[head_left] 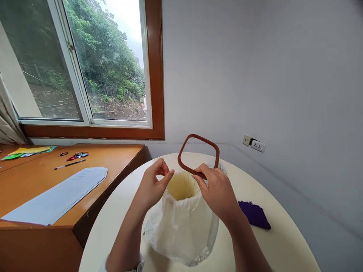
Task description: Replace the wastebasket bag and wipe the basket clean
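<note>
A pale yellow-lined trash bin [181,187] stands on the round table, with a translucent white plastic bag [184,226] draped over its rim and hanging down outside. My right hand [217,189] grips a brown rounded-square bin ring [183,163] by its near side. The ring is tilted up above the bin's far right edge, apart from the opening. At the opening's left side is my left hand [155,183], its fingers curled and the thumb close to the index finger. What those fingertips hold, if anything, cannot be made out.
A folded purple cloth [255,215] lies on the white round table [272,241] at right. To the left, an orange-brown desk [119,155] carries white paper [62,194], a pen [69,164], keys [78,155] and coloured sheets [31,150]. A wall socket [258,146] is behind.
</note>
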Motion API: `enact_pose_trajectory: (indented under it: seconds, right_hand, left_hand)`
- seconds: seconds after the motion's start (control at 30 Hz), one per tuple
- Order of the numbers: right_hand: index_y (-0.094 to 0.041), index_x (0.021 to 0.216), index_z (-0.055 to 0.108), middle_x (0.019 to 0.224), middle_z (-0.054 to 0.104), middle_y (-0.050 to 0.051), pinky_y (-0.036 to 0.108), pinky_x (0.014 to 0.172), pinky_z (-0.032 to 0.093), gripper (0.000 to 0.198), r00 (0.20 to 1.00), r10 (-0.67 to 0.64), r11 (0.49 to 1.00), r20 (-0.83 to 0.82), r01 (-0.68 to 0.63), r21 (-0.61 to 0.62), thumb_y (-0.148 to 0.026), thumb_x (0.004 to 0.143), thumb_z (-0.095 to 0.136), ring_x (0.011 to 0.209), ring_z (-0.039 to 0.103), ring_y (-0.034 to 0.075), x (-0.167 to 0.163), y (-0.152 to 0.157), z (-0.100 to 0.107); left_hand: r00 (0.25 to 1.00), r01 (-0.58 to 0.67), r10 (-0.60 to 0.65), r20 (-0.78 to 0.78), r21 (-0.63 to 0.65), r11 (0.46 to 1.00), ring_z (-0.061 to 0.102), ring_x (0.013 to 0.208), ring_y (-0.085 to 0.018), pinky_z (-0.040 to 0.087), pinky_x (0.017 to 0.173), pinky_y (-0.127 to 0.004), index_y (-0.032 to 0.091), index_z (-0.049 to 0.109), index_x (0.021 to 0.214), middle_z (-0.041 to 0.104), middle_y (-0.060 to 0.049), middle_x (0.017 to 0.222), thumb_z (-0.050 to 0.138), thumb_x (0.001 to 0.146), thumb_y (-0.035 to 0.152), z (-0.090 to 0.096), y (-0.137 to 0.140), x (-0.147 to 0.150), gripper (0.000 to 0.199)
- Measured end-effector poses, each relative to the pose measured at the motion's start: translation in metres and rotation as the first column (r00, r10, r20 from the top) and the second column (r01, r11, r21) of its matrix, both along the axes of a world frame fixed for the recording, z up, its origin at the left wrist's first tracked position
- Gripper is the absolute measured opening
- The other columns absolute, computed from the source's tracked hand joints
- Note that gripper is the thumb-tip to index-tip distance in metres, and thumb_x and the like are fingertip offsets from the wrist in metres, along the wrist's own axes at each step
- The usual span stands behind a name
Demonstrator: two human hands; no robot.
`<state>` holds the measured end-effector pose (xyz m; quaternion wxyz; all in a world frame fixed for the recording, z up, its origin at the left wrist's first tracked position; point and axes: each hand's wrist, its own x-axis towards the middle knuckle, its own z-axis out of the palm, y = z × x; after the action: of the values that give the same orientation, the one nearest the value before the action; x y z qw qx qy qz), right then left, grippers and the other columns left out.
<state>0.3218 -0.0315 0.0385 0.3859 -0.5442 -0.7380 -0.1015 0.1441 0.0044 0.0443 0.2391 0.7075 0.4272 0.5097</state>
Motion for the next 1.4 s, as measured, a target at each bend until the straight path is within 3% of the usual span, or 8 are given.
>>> enact_pose_trajectory:
  seconds: [0.33,0.57,0.67,0.8,0.93,1.2,1.4]
  right_hand:
    - [-0.021,0.077,0.05,0.073,0.066,-0.001,0.027,0.062,0.037,0.009,0.998,0.044,0.999,0.048,-0.046,0.027,-0.015,0.083,0.049,0.063,0.056,0.015,-0.009,-0.004,0.0]
    - [-0.02,0.08,0.053,0.072,0.066,0.0,0.028,0.063,0.036,0.008,0.997,0.077,0.997,0.026,-0.078,0.024,-0.018,0.085,0.047,0.061,0.055,0.015,-0.008,-0.006,-0.001]
    - [-0.02,0.081,0.054,0.071,0.065,0.0,0.028,0.065,0.036,0.01,0.993,0.115,0.993,0.034,-0.115,0.004,-0.017,0.086,0.046,0.064,0.055,0.015,-0.009,-0.01,0.001]
    - [-0.019,0.083,0.056,0.069,0.063,0.001,0.029,0.066,0.034,0.014,0.983,0.17,0.985,0.07,-0.17,-0.006,-0.018,0.088,0.043,0.066,0.054,0.016,-0.011,-0.013,0.001]
    - [-0.019,0.084,0.058,0.068,0.061,0.001,0.03,0.071,0.034,0.014,0.974,0.203,0.979,0.104,-0.201,-0.029,-0.019,0.088,0.044,0.066,0.052,0.015,-0.013,-0.012,0.001]
    - [-0.021,0.097,0.059,0.085,0.066,0.002,0.032,0.082,0.034,0.022,0.958,0.277,0.957,0.08,-0.282,0.064,-0.012,0.087,0.042,0.083,0.056,0.016,-0.018,-0.014,-0.001]
    - [-0.024,0.091,0.06,0.087,0.068,0.001,0.044,0.098,0.02,0.011,0.965,0.25,0.959,0.084,-0.258,0.12,-0.022,0.085,0.051,0.109,0.051,0.022,-0.014,-0.021,0.005]
  left_hand:
    - [0.995,-0.075,0.072,0.07,0.038,0.996,0.044,0.06,-0.012,0.038,0.06,-0.024,0.019,0.04,0.058,0.047,0.003,0.06,0.056,0.073,0.027,-0.005,0.006,-0.006,0.024]
    - [0.997,-0.07,0.07,0.016,-0.006,0.998,0.054,0.067,-0.015,0.044,0.065,-0.027,0.018,0.052,0.067,0.058,0.0,0.067,0.058,0.075,0.036,0.002,-0.001,-0.012,0.02]
    - [0.998,-0.051,0.049,-0.029,-0.052,0.997,0.057,0.072,-0.017,0.044,0.066,-0.027,0.018,0.06,0.076,0.062,-0.003,0.074,0.052,0.079,0.04,0.004,-0.004,-0.014,0.023]
    - [0.999,0.046,-0.048,-0.013,-0.127,0.991,0.061,0.081,-0.021,0.045,0.071,-0.03,0.02,0.061,0.105,0.065,-0.006,0.084,0.051,0.081,0.041,0.001,-0.005,-0.014,0.034]
    - [0.999,0.035,-0.038,-0.017,-0.139,0.99,0.061,0.075,-0.021,0.044,0.063,-0.027,0.019,0.06,0.113,0.066,-0.005,0.078,0.057,0.077,0.038,0.0,-0.004,-0.013,0.04]
    - [0.999,-0.012,0.015,0.034,-0.099,0.995,0.053,0.058,-0.014,0.039,0.052,-0.023,0.017,0.06,0.113,0.059,-0.001,0.061,0.055,0.079,0.034,0.001,-0.002,-0.015,0.039]
    - [0.998,-0.059,0.061,0.033,-0.043,0.997,0.044,0.05,-0.012,0.033,0.046,-0.021,0.018,0.063,0.111,0.055,0.0,0.058,0.051,0.08,0.031,0.002,0.0,-0.015,0.035]
